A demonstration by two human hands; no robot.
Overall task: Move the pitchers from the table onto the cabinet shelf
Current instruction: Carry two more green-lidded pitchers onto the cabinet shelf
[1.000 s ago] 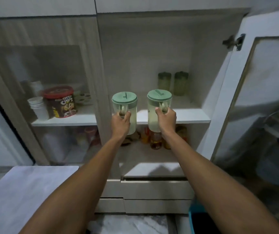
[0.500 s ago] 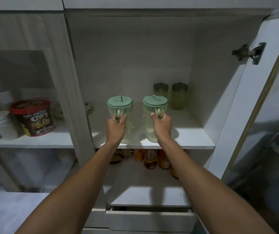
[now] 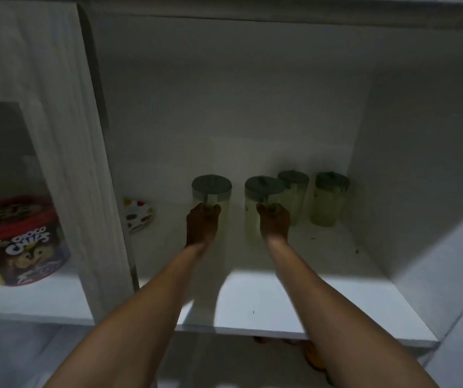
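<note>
A person's left hand [image 3: 202,225] and right hand [image 3: 274,222], fingers wrapped around the handles, have pushed two pitchers [image 3: 211,191] deep onto the cabinet shelf [image 3: 266,301], beside two others at 2 o'clock [image 3: 329,198]; release looks imminent

We see two pale, translucent pitchers, the left pitcher [image 3: 211,196] and the right pitcher [image 3: 262,203], both with grey-green lids. At two o'clock from them stand two yellow-green tumblers [image 3: 326,200]. At nine o'clock a white plate [image 3: 138,215] bears red, yellow and dark dots. Farther at nine o'clock, the Choco Chips tub [image 3: 19,242] is red-lidded with white lettering. The shelf [image 3: 266,301] is white.
</note>
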